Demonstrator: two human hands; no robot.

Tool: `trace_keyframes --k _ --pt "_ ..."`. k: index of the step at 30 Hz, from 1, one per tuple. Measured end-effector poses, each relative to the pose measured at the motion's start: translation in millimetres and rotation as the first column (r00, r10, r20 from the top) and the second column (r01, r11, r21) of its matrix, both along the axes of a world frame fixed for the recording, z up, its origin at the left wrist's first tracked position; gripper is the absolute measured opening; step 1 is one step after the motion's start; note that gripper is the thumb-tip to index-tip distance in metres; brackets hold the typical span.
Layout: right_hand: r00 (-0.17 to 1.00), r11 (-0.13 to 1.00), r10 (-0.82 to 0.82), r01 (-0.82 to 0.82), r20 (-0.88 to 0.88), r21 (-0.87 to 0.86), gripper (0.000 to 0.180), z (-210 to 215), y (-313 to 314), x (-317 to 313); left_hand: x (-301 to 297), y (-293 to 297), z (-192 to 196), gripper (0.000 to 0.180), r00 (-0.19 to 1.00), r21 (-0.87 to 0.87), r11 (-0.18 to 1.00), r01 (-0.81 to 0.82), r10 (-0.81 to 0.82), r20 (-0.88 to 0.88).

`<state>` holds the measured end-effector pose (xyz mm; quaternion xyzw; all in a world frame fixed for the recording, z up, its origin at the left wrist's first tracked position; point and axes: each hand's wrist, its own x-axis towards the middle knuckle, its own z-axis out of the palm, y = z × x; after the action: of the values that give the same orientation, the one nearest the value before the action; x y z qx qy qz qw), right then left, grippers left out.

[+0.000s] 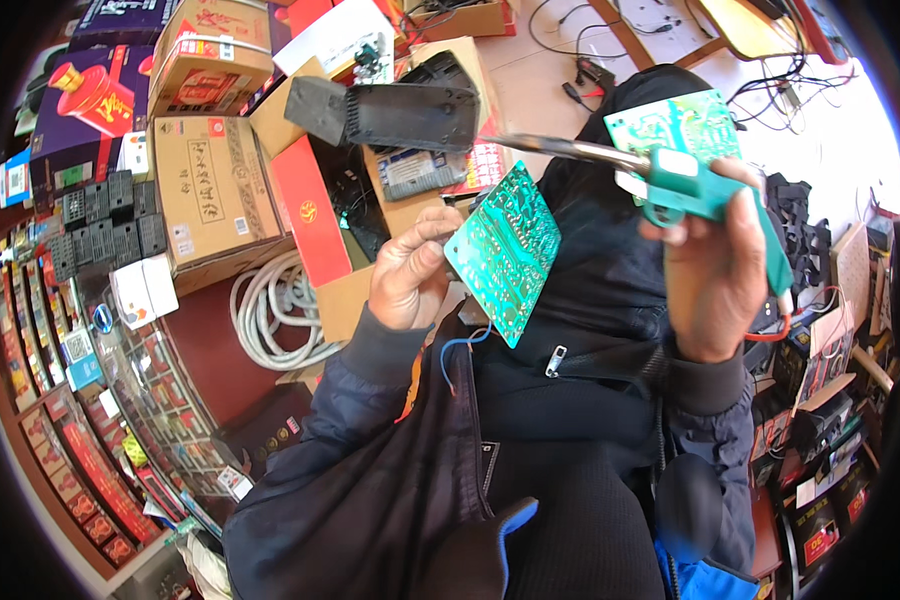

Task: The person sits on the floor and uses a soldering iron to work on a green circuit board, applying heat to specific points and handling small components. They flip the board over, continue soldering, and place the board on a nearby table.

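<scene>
A green circuit board, solder side showing, is pinched by its left corner in my left hand. From the board's lower edge hangs a thin blue wire. My right hand is wrapped round a green pistol-shaped soldering iron. Its long metal tip points left, passing above the board in the picture; I see no contact between them. Behind the iron, a second green circuit board lies at my dark-trousered knee, partly covered by the tool.
Beyond my left hand, a black plastic housing rests on an open carton. Cardboard boxes are stacked at the left, above a coil of grey cable. A glass display case runs along the left. Black cables tangle at the far right.
</scene>
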<state>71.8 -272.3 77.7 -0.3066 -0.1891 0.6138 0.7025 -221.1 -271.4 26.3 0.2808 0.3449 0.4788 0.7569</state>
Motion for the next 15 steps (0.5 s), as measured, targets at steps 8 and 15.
trace_keyframes --k 8,15 --pt "0.995 0.947 0.093 -0.100 -0.040 -0.306 0.031 -28 -16 -7 -32 -9 -36 0.055 0.987 -0.245 0.970 0.008 0.031 0.155" --pt "0.965 0.890 0.256 -0.260 -0.061 -0.375 0.027 -37 -13 -23 -46 -6 -41 0.070 0.990 -0.247 0.962 0.116 -0.092 0.105"
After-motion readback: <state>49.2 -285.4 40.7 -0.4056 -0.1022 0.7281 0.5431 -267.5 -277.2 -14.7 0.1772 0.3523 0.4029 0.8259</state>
